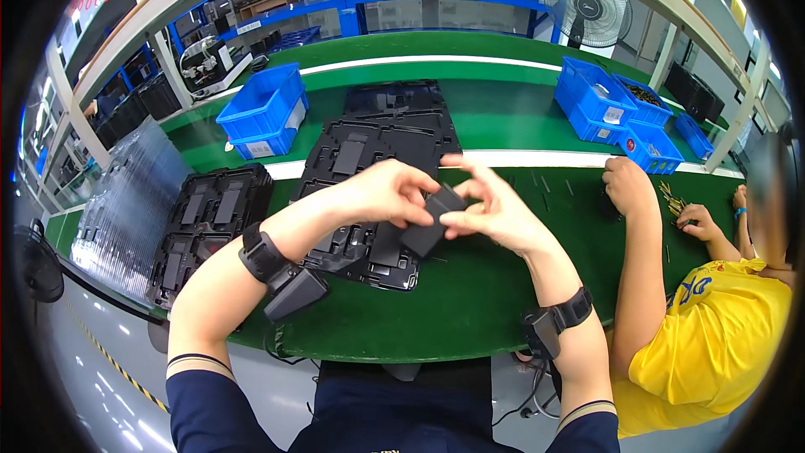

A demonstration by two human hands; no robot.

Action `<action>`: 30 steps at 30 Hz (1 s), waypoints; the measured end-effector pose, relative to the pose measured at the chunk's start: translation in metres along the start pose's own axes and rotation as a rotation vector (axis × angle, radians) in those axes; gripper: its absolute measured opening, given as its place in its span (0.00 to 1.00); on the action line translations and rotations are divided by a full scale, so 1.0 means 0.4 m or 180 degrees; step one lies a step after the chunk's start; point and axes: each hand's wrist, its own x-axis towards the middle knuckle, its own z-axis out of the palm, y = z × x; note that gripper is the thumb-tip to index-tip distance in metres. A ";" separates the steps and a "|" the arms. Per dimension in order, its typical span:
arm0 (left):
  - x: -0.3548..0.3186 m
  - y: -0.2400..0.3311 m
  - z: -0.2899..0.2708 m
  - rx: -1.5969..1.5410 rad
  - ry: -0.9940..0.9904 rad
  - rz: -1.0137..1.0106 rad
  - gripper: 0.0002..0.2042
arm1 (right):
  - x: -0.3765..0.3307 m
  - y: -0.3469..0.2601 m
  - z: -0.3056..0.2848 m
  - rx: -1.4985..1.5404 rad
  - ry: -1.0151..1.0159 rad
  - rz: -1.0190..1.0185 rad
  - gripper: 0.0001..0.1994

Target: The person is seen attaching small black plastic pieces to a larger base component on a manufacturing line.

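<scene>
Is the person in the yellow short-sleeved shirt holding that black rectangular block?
No, the camera wearer's bare left hand and right hand hold the black rectangular block.

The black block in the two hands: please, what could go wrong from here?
Left hand and right hand seem to hold the black block by fingertips, so it might slip onto the black tray below. The black device strapped on the left forearm appears close to the tray's edge and could catch it.
</scene>
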 end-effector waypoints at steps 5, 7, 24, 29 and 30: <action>0.045 -0.062 -0.119 -0.0922 0.1884 -0.0712 0.18 | 0.013 0.004 -0.020 -0.0832 0.1149 -0.0462 0.31; 0.079 -0.094 -0.148 -0.0800 0.1962 -0.0917 0.16 | 0.012 0.002 -0.020 -0.0917 0.1184 -0.0505 0.29; 0.133 -0.133 -0.167 0.1838 0.2835 -0.0171 0.23 | 0.011 0.011 -0.009 -0.1779 0.0551 -0.0187 0.14; 0.052 -0.125 -0.203 0.0952 0.2526 -0.0246 0.13 | 0.011 0.011 -0.005 -0.1884 0.0480 -0.0172 0.14; 0.026 -0.114 -0.196 0.0963 0.2526 -0.0274 0.13 | 0.010 0.015 -0.008 -0.1872 0.0525 -0.0202 0.13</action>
